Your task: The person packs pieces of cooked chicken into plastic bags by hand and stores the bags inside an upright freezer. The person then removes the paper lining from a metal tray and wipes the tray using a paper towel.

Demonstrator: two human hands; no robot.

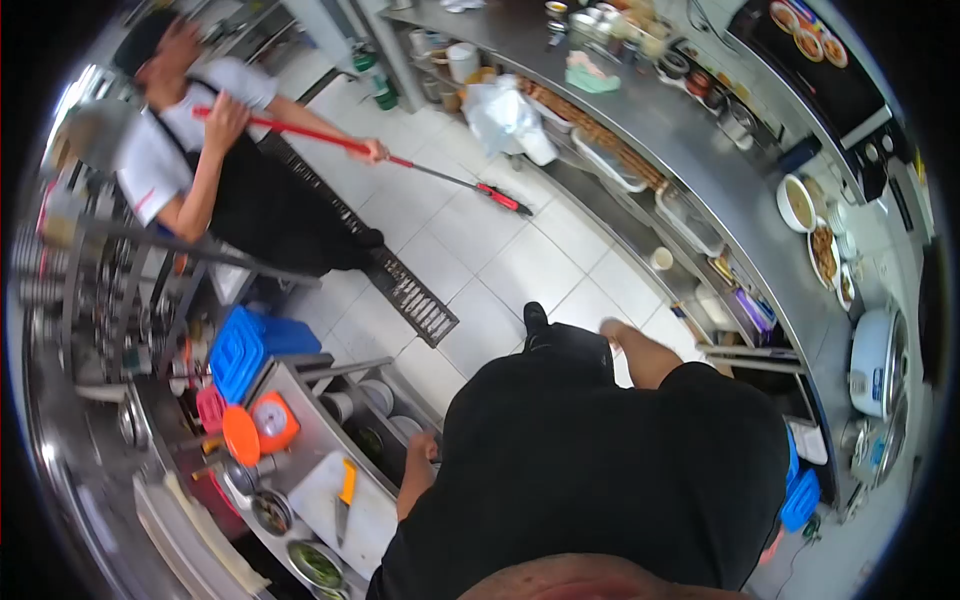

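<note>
My left hand [420,458] is low at my left side, beside the open shelf of the steel counter. Its fingers look curled; what they hold, if anything, I cannot make out. Stacked white plates [377,397] sit in that shelf close by. My right hand [611,331] hangs in front of my right thigh above the tiled floor, small and smeared, so its fingers do not show clearly. On the counter near my left arm, a yellow-handled knife [346,492] lies on a white cutting board [325,500].
At front left, a person in a black apron [265,205] holds a red-handled broom [300,130] over the floor. A drain grate [420,300] crosses the tiles. An orange scale [275,420] and blue container [250,350] stand left; a long steel counter [690,170] runs along the right.
</note>
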